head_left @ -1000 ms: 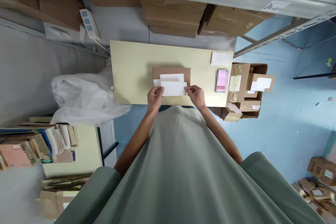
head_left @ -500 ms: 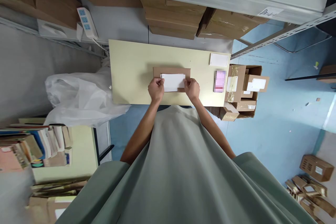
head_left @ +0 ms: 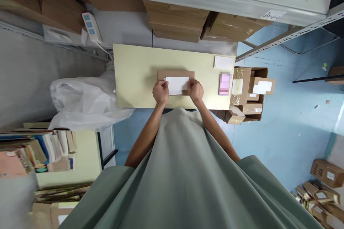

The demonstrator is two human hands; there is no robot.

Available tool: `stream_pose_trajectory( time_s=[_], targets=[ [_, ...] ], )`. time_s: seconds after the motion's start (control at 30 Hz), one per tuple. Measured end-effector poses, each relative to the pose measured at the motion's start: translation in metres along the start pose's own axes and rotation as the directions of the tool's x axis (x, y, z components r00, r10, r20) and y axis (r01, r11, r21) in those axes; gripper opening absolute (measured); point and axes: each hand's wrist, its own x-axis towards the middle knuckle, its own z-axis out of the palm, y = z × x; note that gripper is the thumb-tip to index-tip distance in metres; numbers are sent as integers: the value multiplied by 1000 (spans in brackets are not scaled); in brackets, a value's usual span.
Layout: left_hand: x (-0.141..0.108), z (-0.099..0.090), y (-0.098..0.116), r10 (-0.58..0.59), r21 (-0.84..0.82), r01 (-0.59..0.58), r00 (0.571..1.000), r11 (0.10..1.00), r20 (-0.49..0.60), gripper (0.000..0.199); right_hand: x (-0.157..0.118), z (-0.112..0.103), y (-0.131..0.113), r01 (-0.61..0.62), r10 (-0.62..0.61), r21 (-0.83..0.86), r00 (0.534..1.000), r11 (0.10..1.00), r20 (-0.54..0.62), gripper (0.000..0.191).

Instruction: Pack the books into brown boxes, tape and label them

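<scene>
We pinch a white label (head_left: 177, 86) b/w our hands: L hand (head_left: 160, 92) has fingers narrow on its L edge, R hand (head_left: 196, 91) likewise on its R edge. Label's over a brown box (head_left: 176, 73), which sits b/w & just past our fingertips on the cream tabletop (head_left: 137, 75). Well R of our R fingers we see a pixelated pink item (head_left: 224, 83), can't ID, w/ a white slip (head_left: 223, 62) just beyond; further R, brown boxes (head_left: 262, 80). Well L of our L fingers: white plastic bag (head_left: 80, 96).
</scene>
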Motion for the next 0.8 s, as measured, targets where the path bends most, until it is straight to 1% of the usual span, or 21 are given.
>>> stream_pose_trajectory(
  time_s=[0.17, 0.23, 0.3, 0.33, 0.4, 0.43, 0.47, 0.5, 0.53, 0.63, 0.7, 0.77, 0.8],
  targets=[
    [-1, -1, 3, -8, 42, 8, 1000, 999, 2, 17, 1, -7, 2, -3, 4, -61, 1000, 998, 25, 26],
    [-1, -2, 4, -7, 54, 6, 1000, 999, 7, 17, -5, -7, 4, 51, -50, -139, 999, 989, 10, 24],
    [-2, -2, 4, -8, 62, 7, 1000, 998, 10, 16, -16, -4, 6, 175, -177, -239, 984, 955, 12, 24],
    [-2, -2, 5, -8, 66, 7, 1000, 998, 11, 16, -22, -1, 7, 260, -261, -279, 965, 924, 37, 25],
    [-3, -2, 5, -7, 73, 6, 1000, 997, 10, 15, -32, 5, 7, 426, -410, -316, 904, 848, 121, 27],
    [-4, -2, 5, -6, 72, 6, 1000, 997, 8, 14, -34, 8, 6, 480, -453, -316, 877, 818, 157, 27],
    [-4, -1, 6, -6, 66, 6, 1000, 998, 7, 13, -34, 9, 4, 508, -476, -312, 861, 803, 179, 28],
    [-5, -1, 6, -8, 57, 7, 1000, 998, 5, 12, -31, 10, 2, 511, -476, -308, 860, 803, 185, 29],
    [-5, -1, 6, -9, 44, 9, 1000, 999, 4, 12, -26, 9, -2, 489, -455, -308, 872, 816, 178, 30],
    [-6, -1, 6, -3, 10, 3, 1000, 1000, 1, 10, 1, 2, -16, 349, -328, -304, 937, 886, 118, 34],
    [-6, -1, 5, 7, -4, -7, 1000, 1000, -4, 10, 18, -2, -25, 271, -259, -293, 963, 917, 77, 39],
    [-5, -1, 4, 11, -14, -11, 1000, 1000, -13, 9, 26, -3, -31, 263, -255, -288, 965, 921, 64, 43],
    [-5, -1, 3, 11, -17, -12, 1000, 1000, -16, 9, 26, -1, -32, 287, -279, -294, 958, 912, 71, 44]
  ],
)
